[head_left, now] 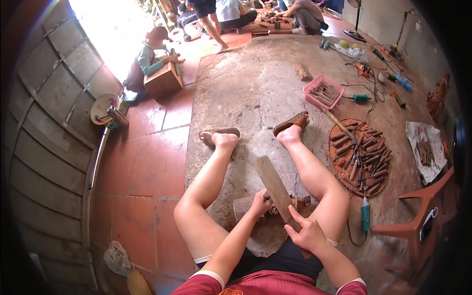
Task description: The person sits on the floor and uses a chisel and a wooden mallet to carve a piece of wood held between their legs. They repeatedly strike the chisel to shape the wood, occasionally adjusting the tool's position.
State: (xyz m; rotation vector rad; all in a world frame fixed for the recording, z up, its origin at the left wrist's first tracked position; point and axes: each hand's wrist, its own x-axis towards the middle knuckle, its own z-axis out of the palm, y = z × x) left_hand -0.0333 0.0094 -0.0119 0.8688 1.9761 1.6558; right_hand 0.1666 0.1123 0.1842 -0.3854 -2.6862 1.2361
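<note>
Between my knees, my right hand [307,232] grips the lower part of a long flat wooden board [276,184], thumb and forefinger along its edge. The board slants up and to the left, away from my lap. Just left of it, my left hand [259,204] is closed, with a small dark end showing at its fingers by the board's edge; what it belongs to is hidden. Beneath my hands, a wooden block [241,207] rests on the concrete floor. Some brown wooden pieces [304,199] show at its right, partly covered by the board.
Right of my leg, a round tray [337,172] holds several brown wooden sticks and reddish sawdust. Beyond it sits a pink basket [322,81] of sticks. A green power tool [365,216], cords and a brown plastic chair [418,211] stand right. A person works at a wooden box [162,81] far left.
</note>
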